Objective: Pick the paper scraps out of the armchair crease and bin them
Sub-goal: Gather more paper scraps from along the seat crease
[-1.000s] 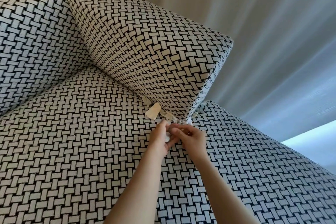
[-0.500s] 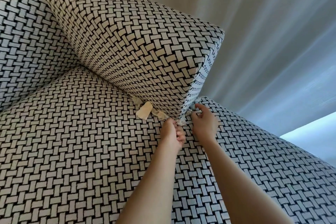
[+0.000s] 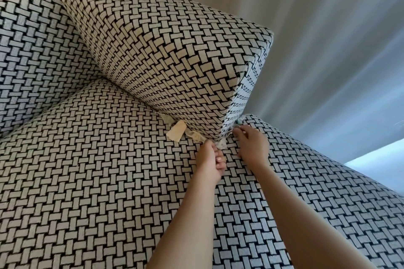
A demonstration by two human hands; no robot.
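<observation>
The armchair's patterned seat cushion (image 3: 91,181) meets the arm cushion (image 3: 166,61) in a crease. A beige paper scrap (image 3: 176,133) and crumpled pale scraps (image 3: 196,136) stick out of that crease. My left hand (image 3: 210,160) is curled into a fist at the crease's front end, gripping a white scrap (image 3: 221,144) that shows above its fingers. My right hand (image 3: 251,145) lies just to its right. Its fingertips pinch at a white-green scrap (image 3: 239,122) tucked at the arm cushion's front corner.
The armchair backrest (image 3: 28,54) rises at the left. Pale curtains (image 3: 328,39) hang behind the chair, with a strip of bright floor (image 3: 380,166) at the right. No bin is in view.
My hands have parted. The right hand went right and up to the arm cushion's front corner, while the left stayed fisted at the crease. The view shifted slightly.
</observation>
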